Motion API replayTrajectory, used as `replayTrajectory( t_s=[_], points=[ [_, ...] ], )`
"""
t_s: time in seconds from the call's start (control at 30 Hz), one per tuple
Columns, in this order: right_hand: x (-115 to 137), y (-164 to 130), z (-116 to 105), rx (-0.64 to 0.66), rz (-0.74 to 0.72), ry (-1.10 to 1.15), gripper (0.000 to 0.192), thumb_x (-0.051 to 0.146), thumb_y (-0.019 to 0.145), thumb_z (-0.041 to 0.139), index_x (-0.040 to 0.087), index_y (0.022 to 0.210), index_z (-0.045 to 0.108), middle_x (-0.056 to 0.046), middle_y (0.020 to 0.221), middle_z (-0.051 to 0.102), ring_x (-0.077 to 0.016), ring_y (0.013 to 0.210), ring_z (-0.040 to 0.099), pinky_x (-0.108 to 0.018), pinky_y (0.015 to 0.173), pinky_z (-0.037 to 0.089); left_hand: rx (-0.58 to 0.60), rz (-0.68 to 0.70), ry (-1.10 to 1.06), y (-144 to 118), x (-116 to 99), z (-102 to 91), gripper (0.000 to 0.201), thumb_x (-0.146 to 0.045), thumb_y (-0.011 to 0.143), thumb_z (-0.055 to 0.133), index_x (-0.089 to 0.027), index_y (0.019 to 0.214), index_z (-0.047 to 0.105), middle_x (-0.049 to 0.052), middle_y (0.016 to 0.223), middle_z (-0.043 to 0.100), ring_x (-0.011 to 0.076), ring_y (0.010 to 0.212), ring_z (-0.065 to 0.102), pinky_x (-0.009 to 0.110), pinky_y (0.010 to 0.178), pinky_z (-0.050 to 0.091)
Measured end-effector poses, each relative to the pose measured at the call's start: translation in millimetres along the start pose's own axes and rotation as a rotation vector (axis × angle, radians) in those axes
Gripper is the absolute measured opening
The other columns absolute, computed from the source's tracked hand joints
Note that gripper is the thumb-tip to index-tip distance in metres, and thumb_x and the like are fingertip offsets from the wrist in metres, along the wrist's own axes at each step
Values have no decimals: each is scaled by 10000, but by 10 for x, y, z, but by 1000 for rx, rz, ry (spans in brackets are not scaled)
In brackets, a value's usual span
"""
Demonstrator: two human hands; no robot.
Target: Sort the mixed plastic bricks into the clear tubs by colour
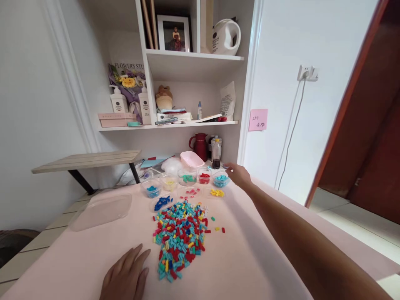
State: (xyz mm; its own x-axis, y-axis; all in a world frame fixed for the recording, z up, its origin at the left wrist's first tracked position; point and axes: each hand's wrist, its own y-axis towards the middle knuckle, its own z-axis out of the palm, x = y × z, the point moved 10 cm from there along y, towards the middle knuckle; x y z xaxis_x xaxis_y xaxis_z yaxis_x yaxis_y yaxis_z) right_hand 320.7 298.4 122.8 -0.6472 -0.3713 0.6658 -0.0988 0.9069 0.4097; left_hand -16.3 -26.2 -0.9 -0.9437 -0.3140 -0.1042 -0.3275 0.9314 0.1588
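Observation:
My left hand (pixel 126 271) rests on the pink tabletop with its fingers stretched out, just left of a heap of small toy bricks (pixel 181 235) in mixed colours. My right arm reaches far forward. Beside the clear tub of light-blue bricks (pixel 221 180), my right hand (pixel 240 175) has its fingers closed together; whatever is at the fingertips is too small to make out. Other clear tubs hold red bricks (pixel 204 178), green bricks (pixel 188 178), yellow bricks (pixel 216 192), pink bricks (pixel 190 193), pale yellow bricks (pixel 169 183) and blue bricks (pixel 152 191). Dark-blue bricks (pixel 163 203) lie nearer the heap.
A clear plastic lid (pixel 104 211) lies at the left. Behind the tubs stand a pink basin (pixel 191 159), a bottle of dark liquid (pixel 216 155) and a red jug (pixel 200 146). A wooden stand (pixel 87 160) is at back left, and white shelves (pixel 193 54) rise behind.

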Motion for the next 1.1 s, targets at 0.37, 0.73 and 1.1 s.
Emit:
replayTrajectory(
  t_s=[0.37, 0.73, 1.1],
  points=[
    [-103, -1142, 470, 483, 95, 373, 199, 290, 767, 570, 174, 866, 698, -51, 799, 690, -155, 707, 625, -256, 617, 479, -9, 6, 1, -60, -74, -89, 456, -335, 879, 300, -333, 1258, 552, -19, 1394, 473, 191, 1292, 391, 427, 1044, 305],
    [-18, -1723, 571, 547, -83, 188, 291, 332, 698, 666, 229, 968, 705, -58, 989, 628, -206, 870, 580, -321, 779, 466, -41, 33, -7, -56, -99, -130, 451, -327, 887, 292, -314, 1242, 569, 2, 1372, 499, 204, 1271, 408, 433, 1022, 310],
    [111, -1758, 539, 370, -166, 15, 135, 268, 737, 608, 243, 817, 715, -52, 950, 652, -221, 930, 563, -336, 816, 434, -25, 22, -6, -65, -124, -143, 458, -322, 884, 294, -312, 1264, 550, -1, 1384, 485, 203, 1282, 394, 427, 1027, 302]
  ],
)
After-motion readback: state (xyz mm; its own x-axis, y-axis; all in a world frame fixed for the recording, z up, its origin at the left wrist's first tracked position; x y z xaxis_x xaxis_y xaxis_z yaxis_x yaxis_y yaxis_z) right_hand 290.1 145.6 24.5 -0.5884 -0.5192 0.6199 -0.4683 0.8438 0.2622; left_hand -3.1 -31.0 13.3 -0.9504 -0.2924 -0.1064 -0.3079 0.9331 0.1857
